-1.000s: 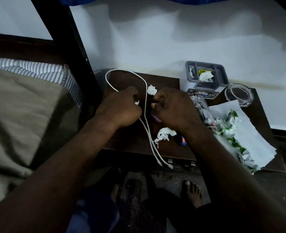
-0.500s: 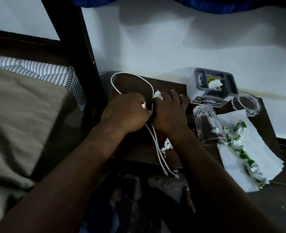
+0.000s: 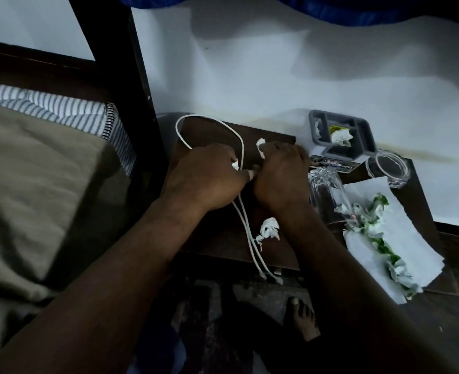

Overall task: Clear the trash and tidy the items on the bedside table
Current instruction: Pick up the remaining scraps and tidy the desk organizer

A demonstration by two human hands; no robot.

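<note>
A white cable lies in a loop on the dark bedside table, its two ends hanging over the front edge. My left hand is curled round the cable where its strands meet. My right hand sits right beside it, fingers bent over a small white tissue scrap at its far side. A second crumpled tissue rests on the table below my right wrist. What my right fingers hold underneath is hidden.
A grey tray with tissue scraps stands at the back. A tipped glass tumbler lies beside my right hand, a round glass dish further right. White paper with green-and-white scraps covers the right side. The bed is at left.
Both hands have stayed together on the cable at the table's middle. My right hand has come closer against the left and reached toward the far tissue scrap.
</note>
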